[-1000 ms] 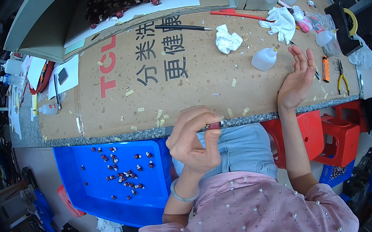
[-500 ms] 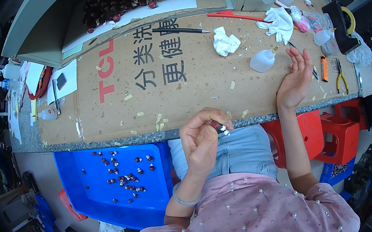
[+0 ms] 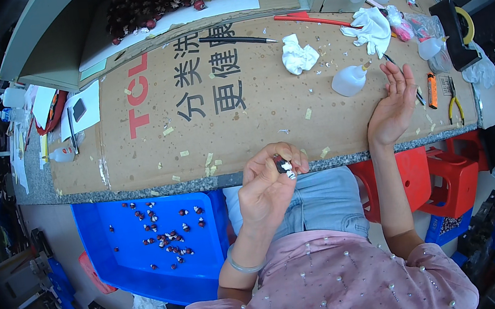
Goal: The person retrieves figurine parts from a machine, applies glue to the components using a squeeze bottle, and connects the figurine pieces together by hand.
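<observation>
Left hand (image 3: 270, 186) raised over the near edge of the tabletop (image 3: 139, 187), grip pinched narrow on a small dark piece (image 3: 282, 164) with a white tip, held between thumb and fingertips just above the lap. Right hand (image 3: 392, 107) lying flat and open on the cardboard sheet (image 3: 206, 128), fingers spread, holding nothing, just near a white squeeze bottle (image 3: 349, 80). Farther off, a crumpled tissue (image 3: 299, 55), a black pen (image 3: 237, 39) and a white cloth (image 3: 371, 27). At the right, an orange knife (image 3: 432, 90) and yellow-handled pliers (image 3: 454, 103). Below the tabletop on the left, a blue tray (image 3: 117, 259) scattered with small dark-red pieces (image 3: 168, 237). Red stools (image 3: 450, 171) at the near right.
</observation>
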Tool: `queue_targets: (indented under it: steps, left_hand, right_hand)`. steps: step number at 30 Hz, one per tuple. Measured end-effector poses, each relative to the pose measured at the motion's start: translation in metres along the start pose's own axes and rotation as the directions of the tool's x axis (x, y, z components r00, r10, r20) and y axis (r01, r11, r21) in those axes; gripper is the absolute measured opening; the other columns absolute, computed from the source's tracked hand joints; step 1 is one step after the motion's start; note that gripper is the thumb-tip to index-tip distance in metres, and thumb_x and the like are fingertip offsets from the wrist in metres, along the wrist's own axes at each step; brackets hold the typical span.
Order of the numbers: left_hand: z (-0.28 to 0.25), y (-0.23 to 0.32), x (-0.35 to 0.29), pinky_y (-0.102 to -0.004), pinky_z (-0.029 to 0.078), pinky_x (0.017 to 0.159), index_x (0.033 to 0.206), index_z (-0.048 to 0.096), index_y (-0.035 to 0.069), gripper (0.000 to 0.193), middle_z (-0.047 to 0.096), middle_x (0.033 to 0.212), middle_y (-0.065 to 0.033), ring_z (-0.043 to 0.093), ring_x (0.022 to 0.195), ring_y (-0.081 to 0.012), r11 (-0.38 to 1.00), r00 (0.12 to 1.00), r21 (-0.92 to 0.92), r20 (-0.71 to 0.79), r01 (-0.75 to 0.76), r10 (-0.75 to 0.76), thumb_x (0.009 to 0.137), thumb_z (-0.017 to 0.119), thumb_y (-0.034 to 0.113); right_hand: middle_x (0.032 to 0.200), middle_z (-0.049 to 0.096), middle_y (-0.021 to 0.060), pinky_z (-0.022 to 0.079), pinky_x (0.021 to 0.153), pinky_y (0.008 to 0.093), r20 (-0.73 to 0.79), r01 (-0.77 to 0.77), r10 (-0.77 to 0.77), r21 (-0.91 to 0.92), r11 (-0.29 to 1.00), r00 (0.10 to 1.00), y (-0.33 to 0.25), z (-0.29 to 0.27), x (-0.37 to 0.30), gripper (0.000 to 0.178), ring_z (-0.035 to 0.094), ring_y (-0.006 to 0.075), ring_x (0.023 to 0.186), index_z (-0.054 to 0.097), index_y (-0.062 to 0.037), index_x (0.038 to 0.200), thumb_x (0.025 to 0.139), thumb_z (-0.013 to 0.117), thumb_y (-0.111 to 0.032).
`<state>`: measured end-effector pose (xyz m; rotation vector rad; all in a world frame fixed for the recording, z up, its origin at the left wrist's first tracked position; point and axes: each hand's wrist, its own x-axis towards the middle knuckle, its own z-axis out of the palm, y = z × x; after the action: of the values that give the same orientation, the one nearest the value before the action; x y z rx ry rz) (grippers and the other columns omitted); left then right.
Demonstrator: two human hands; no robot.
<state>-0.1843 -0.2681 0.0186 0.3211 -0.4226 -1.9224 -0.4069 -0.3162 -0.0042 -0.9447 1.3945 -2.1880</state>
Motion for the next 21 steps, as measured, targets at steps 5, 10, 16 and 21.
queue_targets:
  steps: [5,10,16,21]
  left_hand:
    - [0.001,0.000,0.000,-0.0348,0.040,0.079,0.095,0.056,-0.004,0.032,0.057,0.087,-0.0125,0.052,0.084,-0.0238,0.995,1.000,-0.094,0.025,0.018,-0.015,0.090,0.055,0.027]
    - [0.005,0.005,0.001,-0.0297,0.046,0.072,0.089,0.060,-0.005,0.020,0.061,0.085,-0.0133,0.057,0.076,-0.0202,0.689,0.941,0.667,0.057,-0.285,0.334,0.086,0.059,0.014]
    - [0.006,0.010,0.005,-0.0260,0.047,0.063,0.081,0.064,-0.003,0.008,0.062,0.078,-0.0125,0.059,0.070,-0.0199,0.025,0.764,0.916,0.318,-0.399,0.561,0.075,0.063,0.001]
    - [0.005,0.007,0.006,-0.0273,0.046,0.062,0.080,0.064,-0.002,0.010,0.062,0.076,-0.0119,0.059,0.068,-0.0228,-0.074,0.741,0.916,0.365,-0.395,0.563,0.071,0.064,-0.001]
  right_hand:
    - [0.115,0.051,0.0203,0.027,0.099,0.0372,0.001,-0.009,0.009,0.009,1.000,1.000,0.000,0.000,0.000,0.056,0.048,0.0263,0.110,0.032,0.0076,0.126,0.093,0.038,-0.037]
    - [0.115,0.050,0.0210,0.027,0.100,0.0379,-0.001,-0.009,0.009,0.011,1.000,1.000,0.000,0.000,0.000,0.056,0.048,0.0269,0.110,0.032,0.0079,0.126,0.093,0.039,-0.037]
    - [0.114,0.050,0.0216,0.028,0.101,0.0386,0.004,-0.006,0.006,0.020,1.000,1.000,-0.001,0.001,0.000,0.056,0.048,0.0275,0.110,0.032,0.0085,0.126,0.093,0.039,-0.036]
    - [0.114,0.050,0.0222,0.028,0.101,0.0390,0.005,-0.002,0.002,0.018,1.000,1.000,0.000,0.000,0.000,0.055,0.048,0.0279,0.110,0.032,0.0081,0.126,0.093,0.040,-0.035]
